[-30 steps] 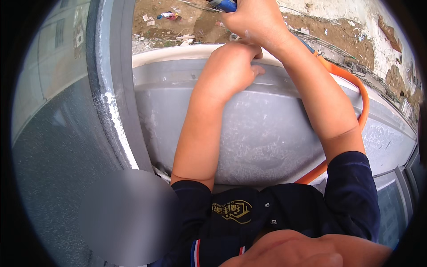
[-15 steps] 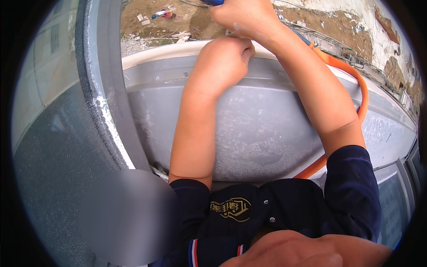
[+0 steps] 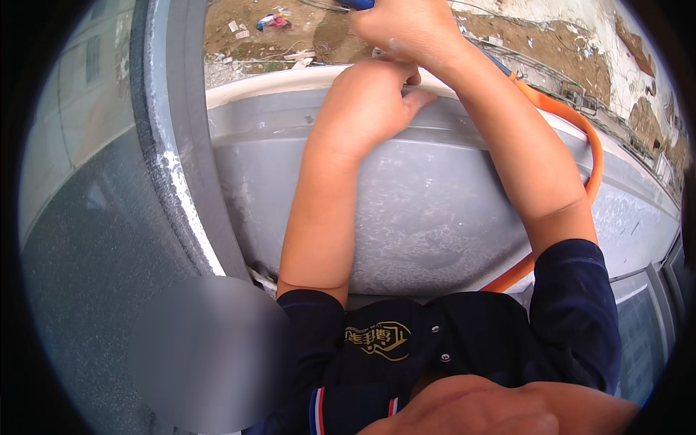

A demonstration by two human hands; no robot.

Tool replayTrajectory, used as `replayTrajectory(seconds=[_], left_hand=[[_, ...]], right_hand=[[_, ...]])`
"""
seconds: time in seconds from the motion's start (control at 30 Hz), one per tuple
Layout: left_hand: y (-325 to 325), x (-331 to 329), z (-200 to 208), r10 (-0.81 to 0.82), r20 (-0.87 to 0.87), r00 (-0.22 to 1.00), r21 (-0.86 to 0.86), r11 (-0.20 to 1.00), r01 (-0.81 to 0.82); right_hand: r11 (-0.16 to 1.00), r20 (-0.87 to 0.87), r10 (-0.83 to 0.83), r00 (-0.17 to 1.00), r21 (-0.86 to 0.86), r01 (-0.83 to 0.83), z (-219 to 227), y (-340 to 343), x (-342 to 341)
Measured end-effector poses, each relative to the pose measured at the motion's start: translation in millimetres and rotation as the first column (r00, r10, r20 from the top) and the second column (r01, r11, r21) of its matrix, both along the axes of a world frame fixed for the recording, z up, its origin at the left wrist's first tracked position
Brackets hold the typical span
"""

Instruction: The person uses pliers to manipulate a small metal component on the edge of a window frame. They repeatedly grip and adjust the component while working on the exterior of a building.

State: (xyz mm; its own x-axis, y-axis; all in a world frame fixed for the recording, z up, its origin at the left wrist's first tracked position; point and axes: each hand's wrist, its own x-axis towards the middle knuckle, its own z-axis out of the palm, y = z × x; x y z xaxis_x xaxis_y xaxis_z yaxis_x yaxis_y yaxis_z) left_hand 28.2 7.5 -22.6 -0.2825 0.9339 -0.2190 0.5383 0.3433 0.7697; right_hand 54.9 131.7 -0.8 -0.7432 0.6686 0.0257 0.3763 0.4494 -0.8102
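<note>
My right hand (image 3: 409, 32) is closed round a tool with a blue handle (image 3: 357, 3), beyond the outer edge of a grey sill (image 3: 435, 192). The rest of that tool lies outside the picture. Just below it, my left hand (image 3: 366, 101) reaches over the sill's pale outer rim (image 3: 261, 88). Its thumb points right, apart from the bent forefinger, while the other fingers curl out of sight over the rim. A small greyish bit (image 3: 377, 52) shows between the two hands, too small to name. An orange strap (image 3: 558, 107) loops behind my right forearm, joined to a dark blue cord (image 3: 496, 61).
A grey window frame (image 3: 190, 145) with dark glass (image 3: 94, 225) stands along the left. Far below the rim lies a dirt yard (image 3: 330, 32) strewn with rubble and a pinkish heap (image 3: 275, 22). Another window (image 3: 641, 326) is at the lower right.
My left thumb has swung out to the right, away from the forefinger. The right hand keeps its grip in nearly the same place. The whole view has shifted slightly.
</note>
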Motion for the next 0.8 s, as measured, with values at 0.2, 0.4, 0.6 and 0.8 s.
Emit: replayTrajectory(seconds=[0.2,0.4,0.6,0.8], left_hand=[[1.4,0.9,3.9,0.014,-0.032,0.999,-0.014,1.0,-0.014],[2.2,0.8,4.5,0.022,-0.059,0.998,-0.049,0.998,-0.025],[1.9,0.5,10.1,0.01,-0.031,0.999,-0.079,0.997,-0.012],[1.1,0.6,5.8,0.019,-0.009,1.0,-0.042,0.999,-0.019]], right_hand=[[1.0,0.006,0.0,1.0,0.019,0.0,-4.3,1.4,1.6],[0.999,0.013,0.017,1.0,0.034,-0.017,0.1,3.2,1.6],[1.0,0.002,0.017,1.0,0.024,-0.017,1.9,1.7,1.5],[1.0,0.028,0.024,0.999,0.013,-0.025,1.5,2.0,2.0]])
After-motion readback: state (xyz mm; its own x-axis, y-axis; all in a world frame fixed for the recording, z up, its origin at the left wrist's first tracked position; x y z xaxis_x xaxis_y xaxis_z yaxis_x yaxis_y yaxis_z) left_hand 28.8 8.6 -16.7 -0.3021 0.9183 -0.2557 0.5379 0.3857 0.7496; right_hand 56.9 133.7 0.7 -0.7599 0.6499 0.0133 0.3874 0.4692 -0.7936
